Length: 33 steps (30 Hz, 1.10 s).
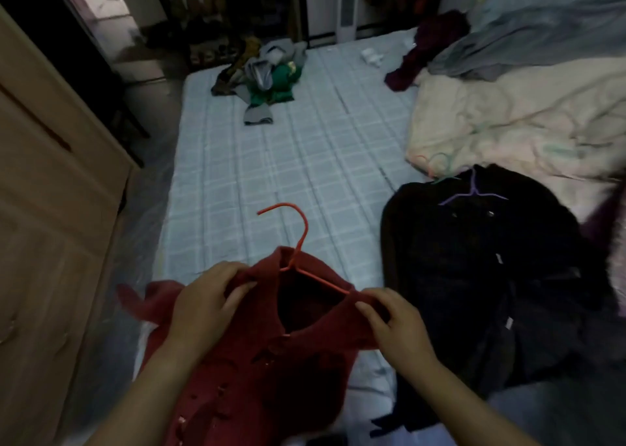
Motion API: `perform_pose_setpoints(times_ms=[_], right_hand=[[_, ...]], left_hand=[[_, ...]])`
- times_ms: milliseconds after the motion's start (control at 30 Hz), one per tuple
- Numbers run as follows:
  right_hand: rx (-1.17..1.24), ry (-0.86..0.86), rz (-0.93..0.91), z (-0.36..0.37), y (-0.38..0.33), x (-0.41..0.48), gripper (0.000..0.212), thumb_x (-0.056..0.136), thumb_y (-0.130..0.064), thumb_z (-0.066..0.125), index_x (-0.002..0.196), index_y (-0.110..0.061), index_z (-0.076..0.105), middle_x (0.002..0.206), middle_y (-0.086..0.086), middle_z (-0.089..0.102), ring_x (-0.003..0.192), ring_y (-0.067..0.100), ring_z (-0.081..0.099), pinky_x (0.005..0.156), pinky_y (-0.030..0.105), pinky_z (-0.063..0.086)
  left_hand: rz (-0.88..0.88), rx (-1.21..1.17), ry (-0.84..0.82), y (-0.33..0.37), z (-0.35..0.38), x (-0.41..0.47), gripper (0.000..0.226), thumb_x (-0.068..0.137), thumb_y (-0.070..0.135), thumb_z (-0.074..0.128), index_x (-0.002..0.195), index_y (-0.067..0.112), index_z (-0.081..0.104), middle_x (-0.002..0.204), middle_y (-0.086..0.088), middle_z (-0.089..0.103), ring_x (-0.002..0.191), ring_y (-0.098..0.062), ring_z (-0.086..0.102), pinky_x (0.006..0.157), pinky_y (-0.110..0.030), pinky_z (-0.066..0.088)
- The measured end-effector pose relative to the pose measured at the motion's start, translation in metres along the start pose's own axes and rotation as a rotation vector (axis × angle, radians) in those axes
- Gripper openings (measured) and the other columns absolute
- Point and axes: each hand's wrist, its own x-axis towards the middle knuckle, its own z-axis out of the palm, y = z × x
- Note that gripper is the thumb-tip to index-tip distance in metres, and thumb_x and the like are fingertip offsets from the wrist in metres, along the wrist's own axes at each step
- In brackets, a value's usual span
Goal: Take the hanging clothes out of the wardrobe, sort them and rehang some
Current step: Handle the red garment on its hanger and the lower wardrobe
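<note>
A bedroom in a home. A wide bed (305, 161) under a pale checked sheet fills the middle, with a rumpled cream duvet (508, 117) and a grey blanket (542, 35) bunched along its right side. A wooden wardrobe (50, 208) stands close on the left, just beside the bed. Clothes lie about on the sheet: a mixed green and grey heap (267, 73) at the far end, a maroon garment (426, 49) by the blanket, black garments (474, 276) with a purple hanger (474, 191) near right, and a dark red cardigan (271, 361) on a red hanger (301, 235) at the near edge. A doorway (101, 5) opens far left.
</note>
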Motion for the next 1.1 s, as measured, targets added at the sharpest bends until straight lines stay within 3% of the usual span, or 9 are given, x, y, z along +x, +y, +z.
perform_pose_setpoints(times_ms=[133, 233, 333, 433, 600, 733, 867, 967, 1100], right_hand=[[0.015, 0.171, -0.003, -0.083, -0.004, -0.093, 0.011, 0.085, -0.021, 0.067, 0.095, -0.024, 0.068, 0.094, -0.012, 0.064, 0.092, -0.005, 0.056, 0.081, 0.005, 0.039], [0.002, 0.300, 0.001, -0.141, -0.003, -0.155, 0.023, 0.084, -0.016, 0.068, 0.091, -0.038, 0.063, 0.093, -0.013, 0.064, 0.092, -0.003, 0.057, 0.082, 0.008, 0.040], [-0.059, 0.489, 0.004, -0.197, 0.008, -0.212, 0.017, 0.082, -0.030, 0.068, 0.088, -0.044, 0.061, 0.092, -0.020, 0.062, 0.090, -0.001, 0.058, 0.085, 0.024, 0.044], [-0.148, 0.618, 0.024, -0.252, 0.023, -0.255, 0.018, 0.079, -0.049, 0.057, 0.096, -0.045, 0.060, 0.091, -0.022, 0.060, 0.089, 0.000, 0.058, 0.081, 0.039, 0.047], [-0.205, 0.768, 0.019, -0.328, 0.046, -0.302, 0.021, 0.080, -0.044, 0.058, 0.090, -0.029, 0.069, 0.086, -0.018, 0.061, 0.084, -0.004, 0.058, 0.079, 0.026, 0.047], [-0.351, 0.910, 0.037, -0.387, 0.063, -0.314, 0.020, 0.082, -0.041, 0.059, 0.090, -0.025, 0.069, 0.087, -0.012, 0.063, 0.082, 0.008, 0.060, 0.076, 0.039, 0.049], [-0.486, 1.007, 0.108, -0.439, 0.093, -0.304, 0.023, 0.084, -0.041, 0.055, 0.093, -0.024, 0.067, 0.088, -0.008, 0.060, 0.081, 0.016, 0.057, 0.079, 0.048, 0.045], [-0.534, 1.079, 0.140, -0.484, 0.125, -0.283, 0.024, 0.085, -0.040, 0.054, 0.092, -0.020, 0.066, 0.088, -0.006, 0.060, 0.081, 0.020, 0.058, 0.080, 0.049, 0.044], [-0.573, 1.161, 0.145, -0.552, 0.155, -0.232, 0.027, 0.085, -0.038, 0.053, 0.091, -0.015, 0.067, 0.087, -0.007, 0.057, 0.080, 0.023, 0.058, 0.078, 0.050, 0.046]], left_hand=[[0.197, 0.015, 0.013, 0.113, -0.011, -0.046, 0.023, 0.080, 0.047, 0.046, 0.094, 0.031, 0.056, 0.089, 0.010, 0.065, 0.085, -0.007, 0.053, 0.066, -0.016, 0.036], [0.262, -0.032, -0.035, 0.184, -0.006, -0.070, 0.031, 0.079, 0.052, 0.046, 0.091, 0.029, 0.061, 0.088, 0.018, 0.060, 0.087, -0.006, 0.052, 0.064, -0.007, 0.034], [0.310, -0.143, -0.102, 0.250, 0.012, -0.093, 0.033, 0.078, 0.057, 0.044, 0.090, 0.033, 0.061, 0.088, 0.026, 0.056, 0.084, 0.004, 0.049, 0.071, -0.001, 0.033], [0.360, -0.231, -0.185, 0.314, 0.037, -0.111, 0.031, 0.077, 0.061, 0.046, 0.091, 0.038, 0.061, 0.085, 0.025, 0.059, 0.082, 0.006, 0.050, 0.068, -0.007, 0.036], [0.408, -0.392, -0.364, 0.401, 0.078, -0.120, 0.026, 0.077, 0.055, 0.056, 0.091, 0.034, 0.063, 0.082, 0.018, 0.067, 0.078, 0.000, 0.063, 0.072, -0.033, 0.053], [0.425, -0.503, -0.464, 0.459, 0.110, -0.110, 0.024, 0.075, 0.051, 0.057, 0.088, 0.030, 0.062, 0.077, 0.011, 0.069, 0.069, -0.007, 0.066, 0.069, -0.039, 0.054], [0.472, -0.591, -0.548, 0.516, 0.148, -0.086, 0.003, 0.085, 0.032, 0.062, 0.084, 0.030, 0.064, 0.081, 0.013, 0.069, 0.075, 0.004, 0.063, 0.072, -0.020, 0.050], [0.502, -0.612, -0.579, 0.557, 0.184, -0.055, 0.009, 0.090, 0.024, 0.060, 0.092, 0.032, 0.064, 0.089, 0.016, 0.068, 0.088, 0.011, 0.059, 0.078, -0.006, 0.041], [0.589, -0.597, -0.560, 0.616, 0.227, 0.012, 0.030, 0.088, 0.037, 0.058, 0.111, 0.018, 0.065, 0.105, 0.014, 0.064, 0.098, 0.006, 0.056, 0.089, -0.010, 0.040]])
